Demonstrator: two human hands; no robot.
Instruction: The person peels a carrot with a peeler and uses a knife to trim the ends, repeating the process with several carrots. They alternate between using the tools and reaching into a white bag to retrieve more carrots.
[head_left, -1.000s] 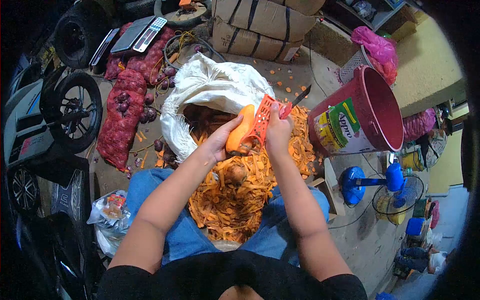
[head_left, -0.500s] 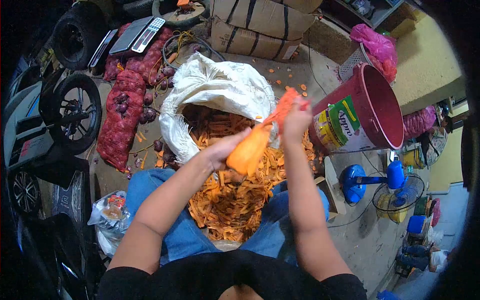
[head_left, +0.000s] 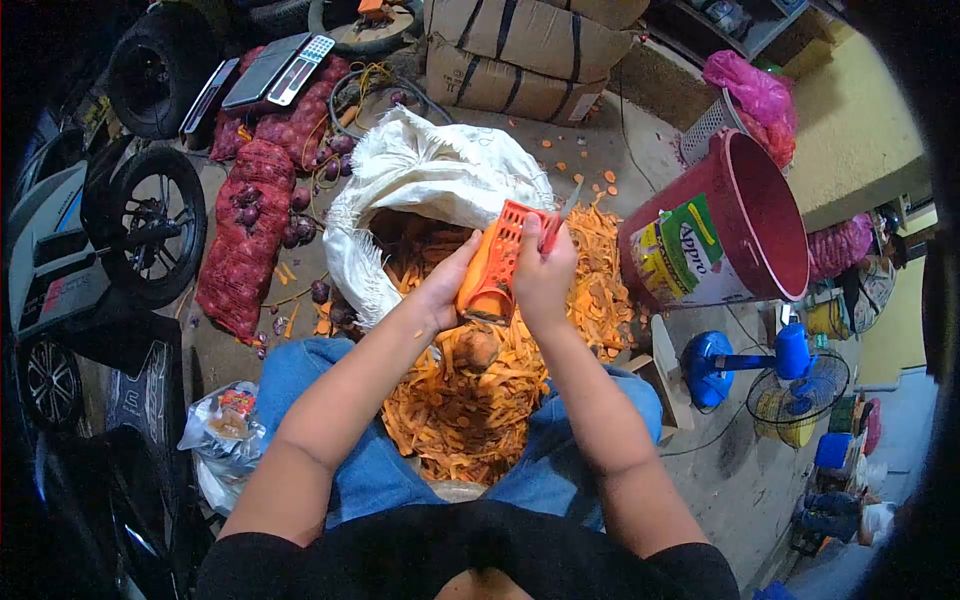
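A thick orange carrot (head_left: 474, 283) lies in my left hand (head_left: 445, 290), whose fingers are closed around its far side. My right hand (head_left: 545, 285) grips a red perforated plastic peeler (head_left: 507, 235), laid along the carrot with its lower end near the carrot's brown end. A thin blade (head_left: 571, 198) sticks out past my right fingers beside a red handle; how it is held is partly hidden. Below both hands, a heap of orange peelings (head_left: 450, 420) fills the space between my knees. A rounded carrot end (head_left: 475, 347) shows on top of it.
Behind the heap, a white woven sack (head_left: 450, 165) gapes with peelings inside. To the right stand a tilted dark red bucket (head_left: 640, 250) and a blue fan (head_left: 790, 350). Net bags of red onions (head_left: 245, 225) and motorcycle wheels (head_left: 155, 225) are on the left; cardboard boxes (head_left: 515, 80) behind.
The red peeler has come from the carrot's far end down along it towards me. My right hand has moved left and nearer. The rounded carrot end on the heap now shows.
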